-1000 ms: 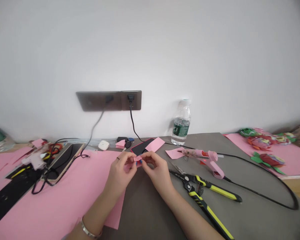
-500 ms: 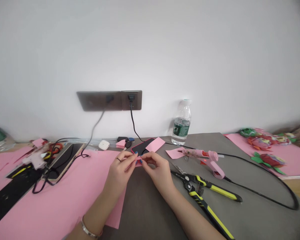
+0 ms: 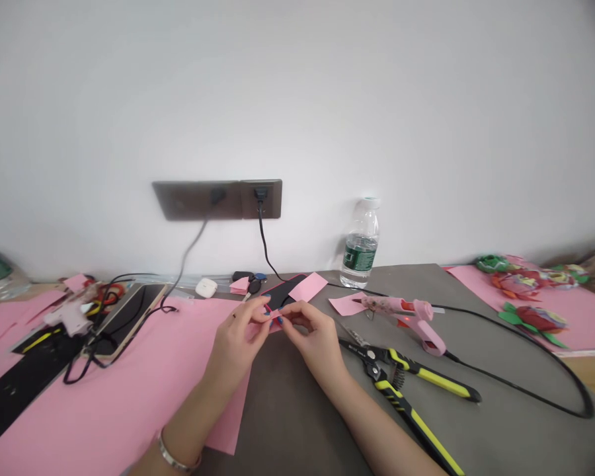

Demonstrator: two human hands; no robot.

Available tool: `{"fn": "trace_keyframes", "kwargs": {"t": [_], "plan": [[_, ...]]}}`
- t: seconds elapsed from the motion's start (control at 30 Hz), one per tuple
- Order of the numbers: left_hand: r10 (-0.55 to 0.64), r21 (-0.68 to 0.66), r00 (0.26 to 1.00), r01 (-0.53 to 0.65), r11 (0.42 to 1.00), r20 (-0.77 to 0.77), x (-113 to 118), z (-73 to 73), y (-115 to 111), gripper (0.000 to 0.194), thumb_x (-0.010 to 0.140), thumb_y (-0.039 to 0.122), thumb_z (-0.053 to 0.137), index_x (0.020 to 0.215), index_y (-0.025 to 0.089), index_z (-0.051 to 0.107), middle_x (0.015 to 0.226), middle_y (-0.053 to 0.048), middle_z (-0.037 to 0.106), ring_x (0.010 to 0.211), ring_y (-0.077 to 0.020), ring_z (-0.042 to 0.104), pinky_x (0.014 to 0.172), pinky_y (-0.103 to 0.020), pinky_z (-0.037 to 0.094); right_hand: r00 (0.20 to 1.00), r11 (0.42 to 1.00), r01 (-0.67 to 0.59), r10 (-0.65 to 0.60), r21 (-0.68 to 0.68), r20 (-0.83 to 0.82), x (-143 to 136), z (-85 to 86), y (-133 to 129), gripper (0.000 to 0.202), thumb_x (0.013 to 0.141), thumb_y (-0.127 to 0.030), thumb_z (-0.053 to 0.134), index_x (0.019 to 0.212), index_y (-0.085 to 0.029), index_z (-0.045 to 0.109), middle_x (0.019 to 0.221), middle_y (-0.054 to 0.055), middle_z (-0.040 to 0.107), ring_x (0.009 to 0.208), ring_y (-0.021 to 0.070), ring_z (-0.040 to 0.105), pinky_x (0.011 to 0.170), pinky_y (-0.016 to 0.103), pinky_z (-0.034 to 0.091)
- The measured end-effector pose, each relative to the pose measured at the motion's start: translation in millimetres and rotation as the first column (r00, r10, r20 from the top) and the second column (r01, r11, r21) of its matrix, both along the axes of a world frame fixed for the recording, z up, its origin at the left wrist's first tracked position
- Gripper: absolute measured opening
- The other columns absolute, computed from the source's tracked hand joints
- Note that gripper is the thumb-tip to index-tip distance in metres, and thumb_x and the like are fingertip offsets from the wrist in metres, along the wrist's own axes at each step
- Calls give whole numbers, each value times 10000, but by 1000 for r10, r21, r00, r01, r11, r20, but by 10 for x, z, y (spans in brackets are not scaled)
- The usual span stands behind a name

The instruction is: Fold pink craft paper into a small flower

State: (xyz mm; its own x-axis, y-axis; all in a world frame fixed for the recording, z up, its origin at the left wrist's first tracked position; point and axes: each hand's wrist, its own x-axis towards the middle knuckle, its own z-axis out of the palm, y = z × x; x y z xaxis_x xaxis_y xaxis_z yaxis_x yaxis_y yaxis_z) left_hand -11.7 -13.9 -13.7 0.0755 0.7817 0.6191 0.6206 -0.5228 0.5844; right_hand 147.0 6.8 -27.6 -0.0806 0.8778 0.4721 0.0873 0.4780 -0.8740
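Between both hands is a small pink paper piece (image 3: 275, 314), pinched at the fingertips above the grey table mat (image 3: 297, 410). My left hand (image 3: 238, 337), with a ring and a bracelet, grips its left side. The right side is pinched by my right hand (image 3: 313, 334). Fingers partly cover the paper. Just behind the hands lies a dark phone with a red edge (image 3: 280, 291), and a pink paper rectangle (image 3: 308, 286) rests over its right end. Another pink slip (image 3: 346, 304) lies by the nozzle of a pink glue gun (image 3: 406, 316).
Yellow-black pliers (image 3: 401, 377) lie right of my right hand. A water bottle (image 3: 359, 248) stands by the wall. Large pink sheets (image 3: 143, 390), a second phone (image 3: 129, 320) and cables are at left. Paper flowers (image 3: 535, 320) lie far right, near the glue gun's looping cord (image 3: 520, 330).
My left fingers have shifted slightly, with the index finger lifted and bent more over the paper. My right hand stays nearly in place.
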Motion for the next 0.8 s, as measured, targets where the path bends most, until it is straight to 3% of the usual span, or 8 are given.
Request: {"fn": "trace_keyframes", "kwargs": {"t": [0.13, 0.3, 0.47, 0.67, 0.8], "plan": [[8, -53, 998, -4, 999, 64, 10, 27, -18, 272, 844, 161, 583, 1097, 240, 523, 670, 61, 658, 729, -150, 711, 806, -326, 597, 1000, 1000, -9, 9, -1, -18, -3, -1, 2, 79, 792, -148, 613, 822, -188, 673, 774, 33, 713, 678, 159, 688, 667, 271, 602], [36, -15, 999, -36, 999, 19, 7, 77, -28, 123, 817, 145, 585, 882, 240, 544, 752, 39, 690, 740, -148, 722, 717, -262, 586, 998, 999, -49, 48, -8, -28, -6, -10, 2, 73, 797, -158, 617, 830, -197, 669, 790, 37, 701, 691, 165, 679, 663, 279, 598], [-2, -43, 999, 0, 999, -52, -21, 92, -18, 137, 819, 117, 578, 762, 227, 518, 781, 37, 690, 695, -128, 705, 646, -222, 553, 993, 995, -41, 31, 89, 110, 2, 13, 1, 123, 808, -106, 593, 831, -208, 657, 789, 23, 647, 686, 155, 611, 634, 270, 529], [-23, 35, 994, 26, 999, -104, -34, 56, -9, 105, 882, 152, 555, 812, 223, 523, 751, 26, 641, 714, -141, 670, 644, -236, 537, 975, 980, 2, -46, 197, 217, 22, 45, 5, 162, 816, -84, 587, 811, -212, 687, 809, 30, 542, 738, 170, 550, 627, 281, 459], [2, 132, 996, 9, 991, -87, -11, 81, -14, 60, 877, 159, 572, 887, 218, 563, 856, -24, 664, 834, -175, 645, 766, -310, 540, 982, 976, 68, -102, 208, 157, 35, 86, -10, 171, 806, -67, 577, 783, -216, 658, 784, 16, 521, 724, 168, 528, 623, 280, 441]]}}
